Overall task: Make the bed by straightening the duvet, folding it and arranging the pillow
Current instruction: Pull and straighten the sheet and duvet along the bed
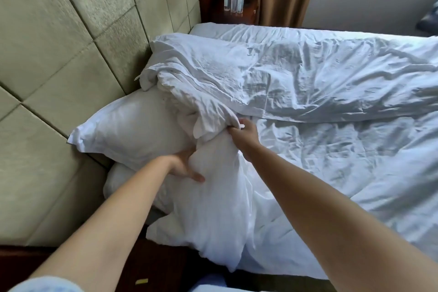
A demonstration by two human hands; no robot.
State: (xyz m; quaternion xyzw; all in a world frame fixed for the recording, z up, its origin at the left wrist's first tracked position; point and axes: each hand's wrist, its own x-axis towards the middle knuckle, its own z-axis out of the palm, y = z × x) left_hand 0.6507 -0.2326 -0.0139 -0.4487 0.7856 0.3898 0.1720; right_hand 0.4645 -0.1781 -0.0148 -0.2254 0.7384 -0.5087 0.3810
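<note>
We are at the straightening step: our right hand [244, 134] pinches a bunched edge of the duvet [320, 83] near the head of the bed, fingers curled into the cloth, while our left hand [187, 166] cups a puffy fold of the same duvet just below the pillow [132, 128], thumb pressed in and fingers wrapped behind it. The duvet lies heaped and twisted across the bed, one end spilling over the near edge, its upper part draped onto the pillow, which leans against the headboard [71, 42]. Next, we judge, the bunch must be lifted clear of the pillow and pulled out flat toward the foot before any folding. The duvet is thin white cotton, heavily creased and limp; the pillow is plump, smooth and rounded; the headboard is padded in square, velvety panels. Three clear bottles [234, 0] stand on the far nightstand.
</note>
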